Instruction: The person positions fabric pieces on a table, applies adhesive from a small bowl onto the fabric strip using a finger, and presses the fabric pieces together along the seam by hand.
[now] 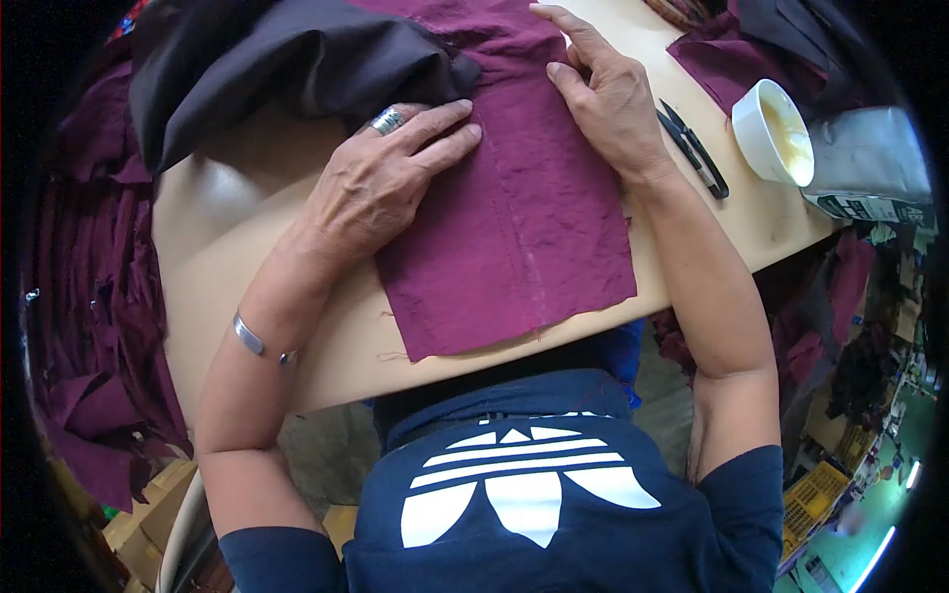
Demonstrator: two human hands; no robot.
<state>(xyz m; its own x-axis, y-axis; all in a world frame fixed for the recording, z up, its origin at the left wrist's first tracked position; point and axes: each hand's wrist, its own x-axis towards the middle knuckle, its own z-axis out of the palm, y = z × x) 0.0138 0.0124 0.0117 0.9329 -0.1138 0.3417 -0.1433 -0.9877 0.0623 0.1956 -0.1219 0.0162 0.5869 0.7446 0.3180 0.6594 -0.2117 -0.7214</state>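
A maroon cloth piece (514,227) lies over the pale tabletop (237,217), its frayed lower end near the front edge. Dark cloth (287,69) is bunched at the upper left, touching the maroon piece. My left hand (381,173), with a wide silver ring, rests at the cloth's left side, fingers extended onto it. At the upper right side of the same cloth is my right hand (608,104), its thumb and index finger apart with the fingertips at the fabric; its other fingers are partly hidden.
Black thread snips (694,150) lie right of my right wrist. Beyond them are a white bowl (766,133) with yellowish contents and a silvery packet (865,158). More maroon cloth (94,287) hangs at the far left. A yellow crate (813,504) stands low at the right.
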